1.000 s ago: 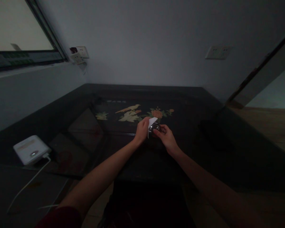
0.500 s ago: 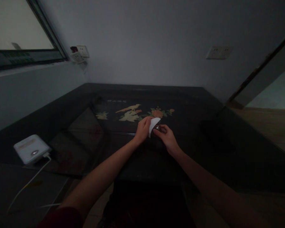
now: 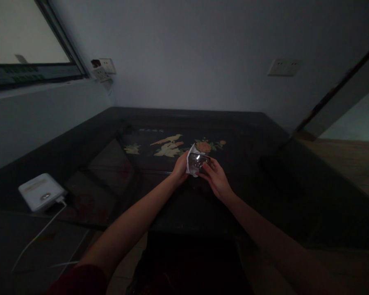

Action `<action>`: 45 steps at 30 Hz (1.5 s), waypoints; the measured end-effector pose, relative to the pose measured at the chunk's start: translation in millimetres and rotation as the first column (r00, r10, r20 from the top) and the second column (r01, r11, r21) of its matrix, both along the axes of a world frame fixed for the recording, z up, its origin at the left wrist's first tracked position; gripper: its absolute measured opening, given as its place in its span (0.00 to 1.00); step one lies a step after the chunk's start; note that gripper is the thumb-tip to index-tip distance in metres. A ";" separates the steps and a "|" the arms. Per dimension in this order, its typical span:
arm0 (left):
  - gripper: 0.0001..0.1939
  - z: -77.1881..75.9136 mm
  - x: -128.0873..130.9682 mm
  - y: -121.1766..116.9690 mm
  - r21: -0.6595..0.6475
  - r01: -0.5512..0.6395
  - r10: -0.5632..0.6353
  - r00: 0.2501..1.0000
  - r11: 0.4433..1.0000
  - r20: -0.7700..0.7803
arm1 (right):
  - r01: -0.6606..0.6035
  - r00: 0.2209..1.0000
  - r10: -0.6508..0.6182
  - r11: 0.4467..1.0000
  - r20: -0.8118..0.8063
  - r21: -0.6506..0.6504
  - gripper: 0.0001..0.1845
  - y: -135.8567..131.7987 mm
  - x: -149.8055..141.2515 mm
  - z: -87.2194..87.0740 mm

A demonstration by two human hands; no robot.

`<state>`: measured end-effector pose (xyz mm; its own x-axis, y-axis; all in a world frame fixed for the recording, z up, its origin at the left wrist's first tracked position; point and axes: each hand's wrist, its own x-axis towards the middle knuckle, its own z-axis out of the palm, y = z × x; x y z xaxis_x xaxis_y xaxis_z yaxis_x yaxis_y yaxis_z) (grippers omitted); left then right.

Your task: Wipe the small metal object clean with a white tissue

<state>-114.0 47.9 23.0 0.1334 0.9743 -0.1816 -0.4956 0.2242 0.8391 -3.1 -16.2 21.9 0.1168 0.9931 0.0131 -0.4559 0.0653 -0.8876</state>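
Just above the dark tabletop, my left hand closes round a sheet of white paper, perhaps a tissue. The paper lies against the left end of a small, dark, glossy object that looks glassy. From the other side, my right hand grips that object, its thumb across the near face and fingers behind the right end. The room is dim, and the object's exact kind cannot be made out.
The dark table has a bird picture and a flower picture on its top. At left lies a white box-shaped device with a white cable. Wall sockets are behind.
The glossy object has turned so its broad shiny face shows; before, only a small part was visible. The white paper now stands edge-on at its left end.
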 end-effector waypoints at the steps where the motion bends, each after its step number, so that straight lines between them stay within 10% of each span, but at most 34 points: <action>1: 0.10 -0.2 0.2 0.0 -0.010 0.007 -0.007 1.000 1.000 0.021 | 0.000 1.000 0.000 1.000 -0.013 0.005 0.22 0.1 0.5 -0.2; 27: 0.07 -2.3 7.4 -11.1 0.314 -0.005 0.105 0.948 0.949 -0.301 | -0.037 0.971 0.004 0.990 -0.241 -0.135 0.16 12.3 10.5 -7.9; 35: 0.11 4.4 2.1 -21.5 0.612 0.195 0.199 0.834 0.766 -0.514 | 0.029 0.962 -0.055 0.995 -0.269 -0.098 0.15 15.5 12.7 -1.8; 45: 0.31 5.3 0.5 -33.5 0.665 0.670 0.329 0.578 0.330 -0.747 | 0.035 0.965 -0.064 0.993 -0.256 -0.115 0.28 21.3 30.5 -4.8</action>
